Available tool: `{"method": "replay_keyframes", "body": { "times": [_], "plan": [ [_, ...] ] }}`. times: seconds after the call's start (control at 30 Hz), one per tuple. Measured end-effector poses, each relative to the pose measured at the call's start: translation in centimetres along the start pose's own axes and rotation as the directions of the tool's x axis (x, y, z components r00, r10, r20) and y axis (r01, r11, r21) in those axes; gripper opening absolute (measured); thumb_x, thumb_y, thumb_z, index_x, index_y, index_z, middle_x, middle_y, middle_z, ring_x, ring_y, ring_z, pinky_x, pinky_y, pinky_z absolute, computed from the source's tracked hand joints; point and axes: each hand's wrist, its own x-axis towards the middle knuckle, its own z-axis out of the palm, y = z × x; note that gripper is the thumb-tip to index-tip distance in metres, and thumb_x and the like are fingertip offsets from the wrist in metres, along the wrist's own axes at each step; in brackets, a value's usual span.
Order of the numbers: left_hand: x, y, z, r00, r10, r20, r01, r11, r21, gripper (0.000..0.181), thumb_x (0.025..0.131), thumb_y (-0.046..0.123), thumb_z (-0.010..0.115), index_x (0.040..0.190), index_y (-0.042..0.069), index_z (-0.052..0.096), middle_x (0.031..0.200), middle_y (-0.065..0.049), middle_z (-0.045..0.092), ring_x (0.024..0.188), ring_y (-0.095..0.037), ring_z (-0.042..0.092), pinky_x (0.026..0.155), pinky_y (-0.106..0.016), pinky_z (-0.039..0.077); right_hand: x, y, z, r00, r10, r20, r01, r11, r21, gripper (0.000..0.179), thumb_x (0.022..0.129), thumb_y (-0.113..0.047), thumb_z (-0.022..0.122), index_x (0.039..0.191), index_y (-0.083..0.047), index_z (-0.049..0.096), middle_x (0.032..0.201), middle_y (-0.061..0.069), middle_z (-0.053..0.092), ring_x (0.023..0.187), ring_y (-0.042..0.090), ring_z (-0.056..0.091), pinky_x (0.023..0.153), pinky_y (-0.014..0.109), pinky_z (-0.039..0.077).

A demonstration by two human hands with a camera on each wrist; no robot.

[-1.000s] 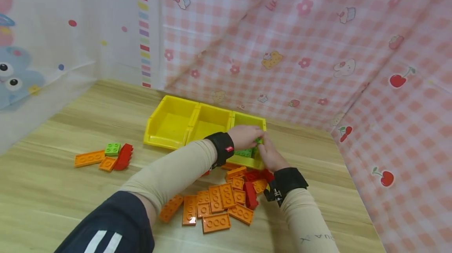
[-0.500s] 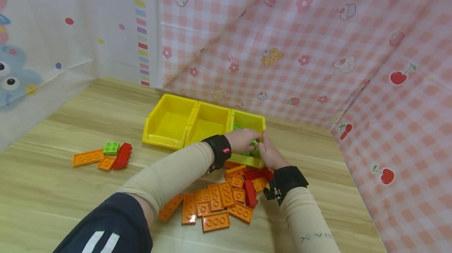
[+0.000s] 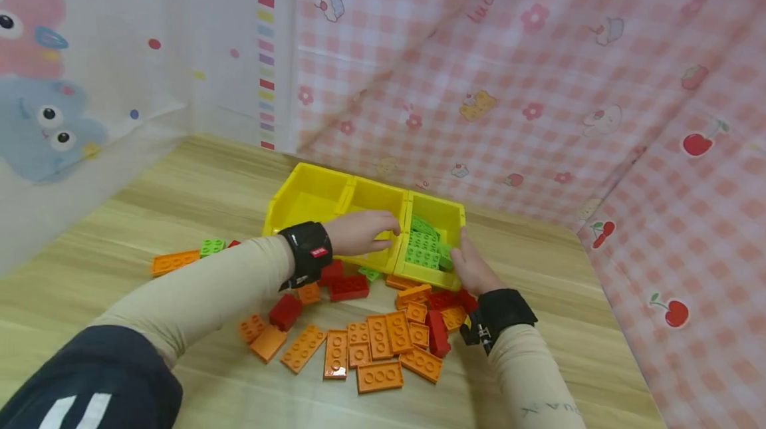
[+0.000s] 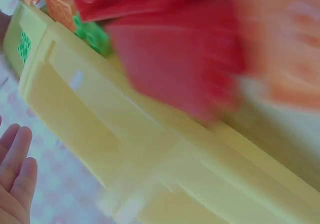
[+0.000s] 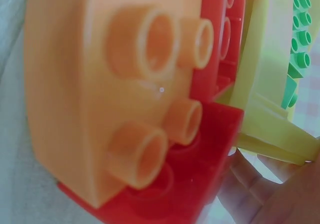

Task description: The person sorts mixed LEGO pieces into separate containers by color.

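Resting my right hand (image 3: 475, 269), fingers fairly straight, against the yellow tray (image 3: 314, 203) at its right edge; left hand (image 3: 362, 233) loosely spread, empty, over the middle compartment (image 3: 380, 199). Green bricks (image 3: 423, 249) lie in right compartment (image 3: 449, 219). Light bracing should prevent sliding.

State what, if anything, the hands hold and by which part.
The left hand holds nothing. The right hand is at the yellow bin's right wall; whether it grips cannot be told.
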Motion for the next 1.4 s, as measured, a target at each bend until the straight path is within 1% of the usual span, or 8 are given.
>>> {"method": "replay_keyframes", "body": {
  "times": [0.27, 0.4, 0.5, 0.67, 0.83, 0.97, 1.2, 1.4],
  "plan": [
    [-10.1, -3.7, -4.0, 0.994, -0.100, -0.035, 0.102, 0.993, 0.053, 0.021, 0.089, 0.014, 0.062, 0.108, 0.004, 0.062, 0.107, -0.009, 0.061, 0.097, -0.024, 0.058, 0.086, -0.038, 0.046, 0.1, -0.1, 0.4, 1.000, 0.008, 0.020, -0.008, 1.000, 0.002, 0.063, 0.097, -0.015, 0.023, 0.143, 0.007, -0.014, 0.151, 0.025, -0.008, 0.138, 0.035, -0.002, 0.109, 0.049, 0.006],
    [-14.7, -6.3, -5.1, 0.980, -0.192, -0.054, 0.197, 0.974, 0.109, 0.021, 0.087, 0.012, 0.064, 0.106, 0.003, 0.063, 0.105, -0.010, 0.062, 0.094, -0.025, 0.059, 0.083, -0.040, 0.047, -0.1, -0.4, 0.3, 1.000, -0.016, 0.014, 0.016, 1.000, -0.010, 0.063, 0.097, -0.013, 0.025, 0.142, 0.009, -0.014, 0.150, 0.029, -0.007, 0.138, 0.038, 0.000, 0.108, 0.051, 0.006],
    [-17.1, -7.7, -5.2, 0.967, -0.250, -0.051, 0.254, 0.958, 0.129, 0.021, 0.085, 0.010, 0.066, 0.104, 0.001, 0.064, 0.103, -0.012, 0.062, 0.093, -0.026, 0.059, 0.082, -0.041, 0.048, -0.4, -0.3, 0.0, 1.000, -0.020, 0.009, 0.020, 0.999, -0.027, 0.064, 0.097, -0.012, 0.027, 0.141, 0.010, -0.013, 0.149, 0.031, -0.006, 0.137, 0.040, 0.001, 0.108, 0.053, 0.007],
    [-20.4, -8.9, -5.0, 0.962, -0.269, -0.037, 0.271, 0.945, 0.183, 0.018, 0.083, 0.009, 0.068, 0.099, 0.001, 0.065, 0.096, -0.012, 0.063, 0.086, -0.025, 0.060, 0.075, -0.041, 0.049, -0.4, -0.3, -0.1, 1.000, -0.006, 0.020, 0.006, 1.000, -0.020, 0.066, 0.096, -0.010, 0.029, 0.142, 0.009, -0.016, 0.149, 0.031, -0.005, 0.136, 0.041, 0.004, 0.107, 0.054, 0.009],
    [-22.3, -9.3, -4.6, 0.947, -0.319, -0.038, 0.319, 0.918, 0.238, 0.021, 0.082, 0.012, 0.070, 0.099, 0.002, 0.065, 0.095, -0.010, 0.061, 0.082, -0.023, 0.061, 0.070, -0.039, 0.050, -0.1, -0.6, 0.2, 1.000, 0.016, 0.013, -0.016, 1.000, -0.006, 0.068, 0.095, -0.007, 0.031, 0.143, 0.006, -0.016, 0.149, 0.031, 0.001, 0.135, 0.039, 0.012, 0.107, 0.053, 0.012],
    [-22.8, -9.4, -4.3, 0.935, -0.353, -0.026, 0.347, 0.899, 0.268, 0.023, 0.081, 0.014, 0.071, 0.100, 0.003, 0.065, 0.093, -0.008, 0.061, 0.080, -0.023, 0.061, 0.068, -0.039, 0.050, 0.0, -0.8, 0.5, 1.000, 0.007, -0.002, -0.007, 1.000, -0.005, 0.067, 0.095, -0.005, 0.033, 0.143, 0.007, -0.012, 0.147, 0.032, 0.009, 0.133, 0.040, 0.018, 0.106, 0.053, 0.015],
    [-22.7, -10.1, -3.2, 0.941, -0.338, 0.001, 0.324, 0.901, 0.289, 0.027, 0.077, 0.012, 0.073, 0.101, 0.004, 0.064, 0.090, -0.005, 0.060, 0.078, -0.022, 0.060, 0.067, -0.041, 0.050, 0.0, -0.7, 0.6, 0.999, 0.033, 0.001, -0.033, 0.999, -0.003, 0.069, 0.094, -0.005, 0.033, 0.142, 0.008, -0.015, 0.149, 0.031, 0.000, 0.137, 0.039, 0.008, 0.107, 0.052, 0.011],
    [-22.5, -10.0, -3.4, 0.939, -0.343, 0.018, 0.326, 0.907, 0.268, 0.030, 0.078, 0.009, 0.072, 0.106, 0.002, 0.063, 0.094, -0.009, 0.063, 0.082, -0.025, 0.062, 0.071, -0.042, 0.050, 0.1, -0.6, 0.5, 0.999, 0.042, -0.002, -0.042, 0.999, -0.008, 0.069, 0.094, -0.005, 0.032, 0.143, 0.006, -0.016, 0.149, 0.030, 0.000, 0.137, 0.038, 0.009, 0.108, 0.052, 0.011]
  ]
}}
